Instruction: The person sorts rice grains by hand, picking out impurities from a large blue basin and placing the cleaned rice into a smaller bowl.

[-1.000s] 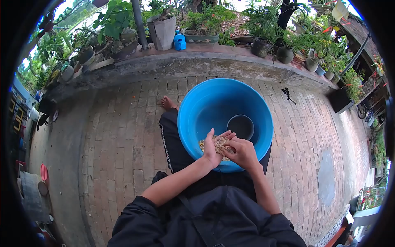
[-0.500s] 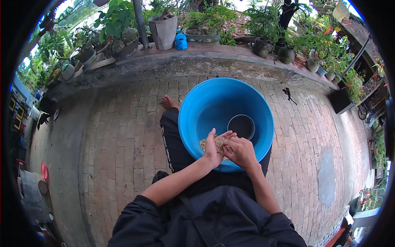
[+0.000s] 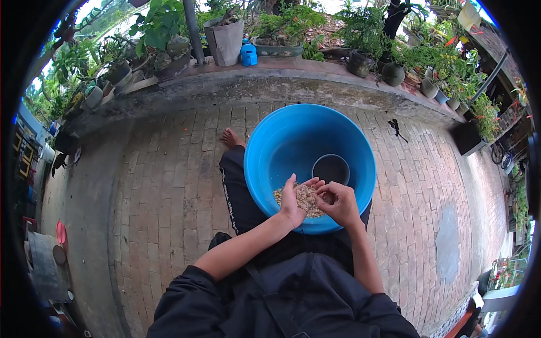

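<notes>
A large blue basin (image 3: pixel 270 129) stands between my legs, tilted toward me. Light brown grains (image 3: pixel 310 201) show around my hands over its near side. My left hand (image 3: pixel 292 204) is cupped with its palm up and holds some of the grains. Just to its right, my right hand (image 3: pixel 340 204) has thumb and forefinger brought together above the grains; what is between the fingertips is too small to make out. Inside the basin, beyond my right hand, sits a round dark bowl (image 3: pixel 331 169) with a pale rim.
A low wall (image 3: pixel 225 93) with potted plants and a blue watering can (image 3: pixel 248 54) runs across the far side. My bare foot (image 3: pixel 232 138) rests on the brick floor (image 3: pixel 163 186) left of the basin. A black object (image 3: pixel 398 130) lies right of it.
My right hand has moved slightly right, away from my left palm, uncovering more of the grains. My left hand stays in almost the same place.
</notes>
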`<state>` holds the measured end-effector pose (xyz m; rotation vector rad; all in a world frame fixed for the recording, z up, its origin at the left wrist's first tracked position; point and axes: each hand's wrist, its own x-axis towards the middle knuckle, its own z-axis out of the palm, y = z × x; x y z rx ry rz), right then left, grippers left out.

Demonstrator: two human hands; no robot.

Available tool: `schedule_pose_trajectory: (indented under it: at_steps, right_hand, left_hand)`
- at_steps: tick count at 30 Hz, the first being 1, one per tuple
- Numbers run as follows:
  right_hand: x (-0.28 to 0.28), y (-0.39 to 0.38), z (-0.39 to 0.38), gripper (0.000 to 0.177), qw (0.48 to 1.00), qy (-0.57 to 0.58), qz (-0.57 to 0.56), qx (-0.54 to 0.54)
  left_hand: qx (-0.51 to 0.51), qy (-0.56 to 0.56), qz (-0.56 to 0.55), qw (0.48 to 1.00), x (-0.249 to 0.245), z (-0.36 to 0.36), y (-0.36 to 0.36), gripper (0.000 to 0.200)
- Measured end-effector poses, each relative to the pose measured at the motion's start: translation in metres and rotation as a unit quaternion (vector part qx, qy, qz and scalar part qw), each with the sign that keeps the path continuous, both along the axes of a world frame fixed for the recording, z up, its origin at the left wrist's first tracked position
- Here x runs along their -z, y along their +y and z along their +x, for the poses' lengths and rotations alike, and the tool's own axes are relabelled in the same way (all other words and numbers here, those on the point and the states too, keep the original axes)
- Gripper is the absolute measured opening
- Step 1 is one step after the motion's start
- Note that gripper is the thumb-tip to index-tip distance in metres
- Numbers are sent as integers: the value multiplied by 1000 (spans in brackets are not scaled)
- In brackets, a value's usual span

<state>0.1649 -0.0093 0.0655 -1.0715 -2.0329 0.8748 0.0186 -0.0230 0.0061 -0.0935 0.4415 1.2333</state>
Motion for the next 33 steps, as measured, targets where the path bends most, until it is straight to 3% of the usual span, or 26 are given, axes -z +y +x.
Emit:
schedule_pose_trajectory:
  at_steps: [9,16,24,27,33]
  right_hand:
    - [13,27,13,16,985,-7,49,165]
    - [13,9,2,13,995,-60,85,6]
    - [16,8,-11,12,985,-86,150,-18]
    - [14,7,-11,13,989,-89,119,-14]
    - [13,16,-2,7,999,13,31,24]
  left_hand:
    - [-19,3,-8,1000,3,-2,0,63]
    - [-4,8,2,1000,4,-1,0,64]
    - [16,45,10,999,3,-2,-2,62]
    - [18,35,18,999,5,-2,-2,62]
    - [5,44,0,999,6,-1,0,62]
